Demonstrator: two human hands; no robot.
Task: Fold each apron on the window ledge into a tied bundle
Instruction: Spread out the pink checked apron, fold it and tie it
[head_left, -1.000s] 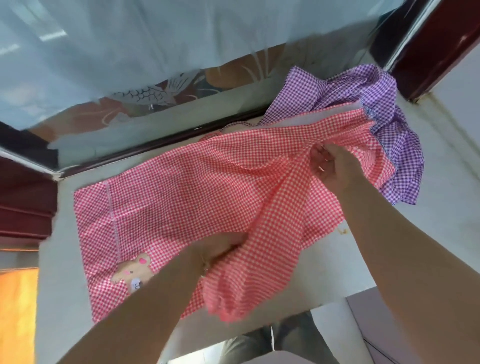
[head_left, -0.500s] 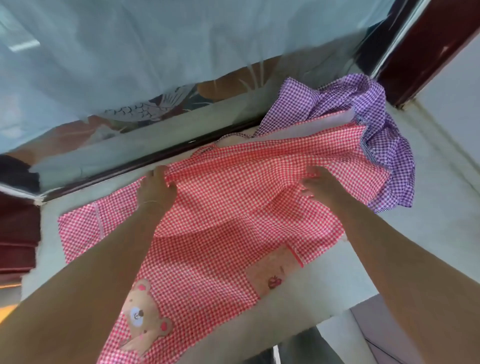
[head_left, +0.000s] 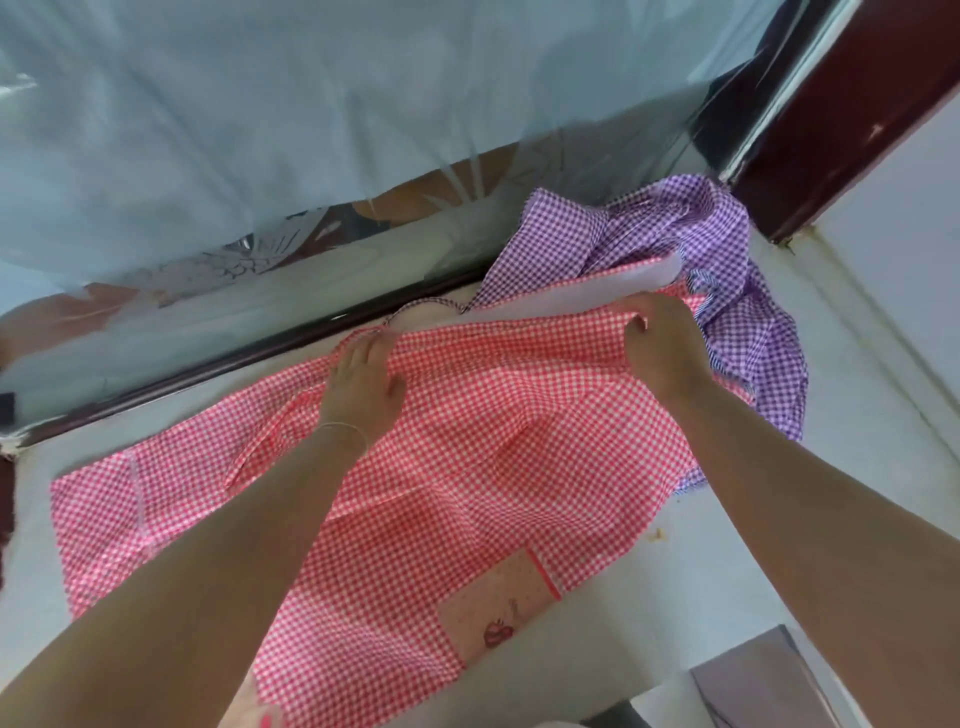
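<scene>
Across the middle of the head view, a red checked apron (head_left: 519, 441) lies spread on the pale window ledge (head_left: 857, 415), its near part hanging over the ledge's front edge toward the bottom of the frame. A pink patch pocket (head_left: 493, 605) with a small strawberry print sits on the apron at lower centre. The left hand (head_left: 366, 387) lies on the cloth left of centre, fingers (head_left: 374, 345) reaching to the apron's far edge and bunching the fabric there; how tightly they close on it I cannot tell. A thin bracelet (head_left: 345, 431) circles that wrist. The right hand (head_left: 662, 343), right of centre, has its fingers curled around the apron's far edge, pinching it up so that the white underside shows just beyond the knuckles.

In the upper right, a purple checked apron (head_left: 727, 270) lies crumpled against the dark red window frame (head_left: 852, 130), partly under the red one and touching it. Along the top of the frame runs the window glass (head_left: 311, 130), with its dark sill strip just beyond the red apron.
</scene>
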